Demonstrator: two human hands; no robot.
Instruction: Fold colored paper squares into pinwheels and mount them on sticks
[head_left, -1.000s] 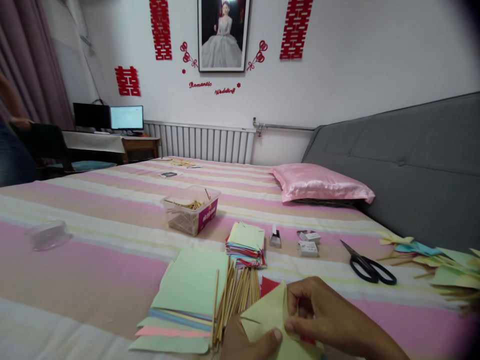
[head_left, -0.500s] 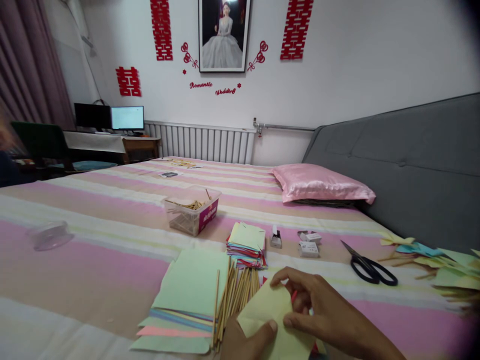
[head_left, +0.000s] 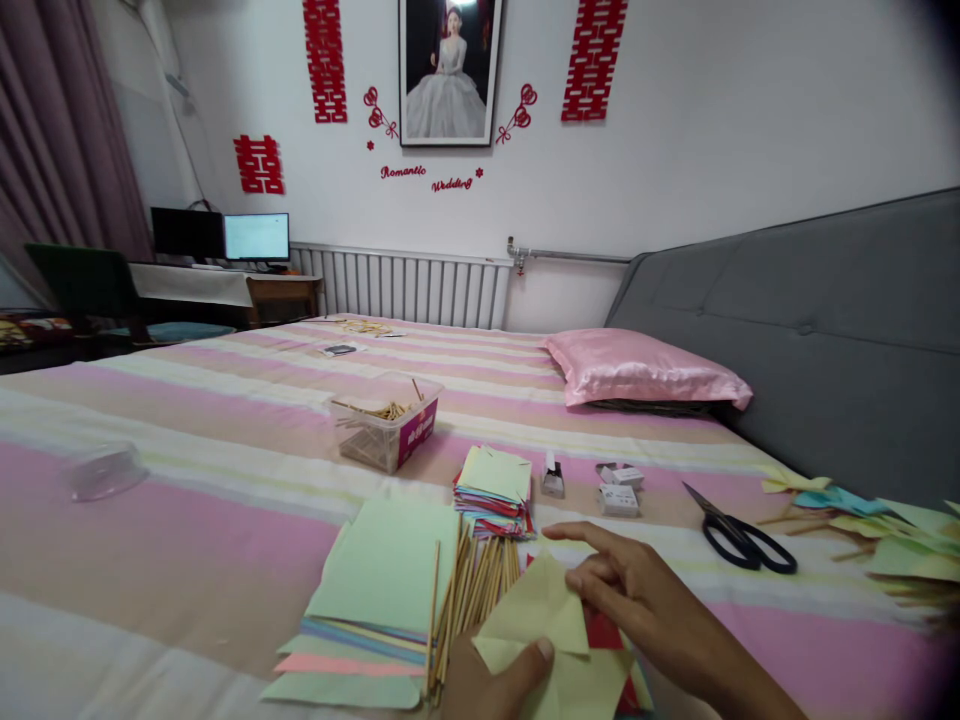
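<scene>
A pale yellow-green paper [head_left: 536, 630] lies partly folded at the bottom centre, over a red sheet [head_left: 602, 632]. My left hand [head_left: 491, 685] pinches its near edge, thumb on top. My right hand [head_left: 637, 600] rests on the paper's right side, fingers stretched out and pressing a raised flap. Just left of them lies a bundle of wooden sticks [head_left: 472, 590] on a stack of coloured paper sheets [head_left: 375, 590].
Behind lie a pile of small coloured squares [head_left: 493, 490], a stapler [head_left: 553, 475], small staple boxes [head_left: 619, 492], black scissors [head_left: 739, 535] and a clear tub of sticks [head_left: 386, 425]. Finished paper pieces [head_left: 885, 530] lie at right, a clear lid [head_left: 101, 470] at left, a pink pillow [head_left: 645, 370] behind.
My right hand has gone from pinching the paper's top to stretching its fingers over a folded flap. The paper is now creased into a raised fold. A person at far left has left view.
</scene>
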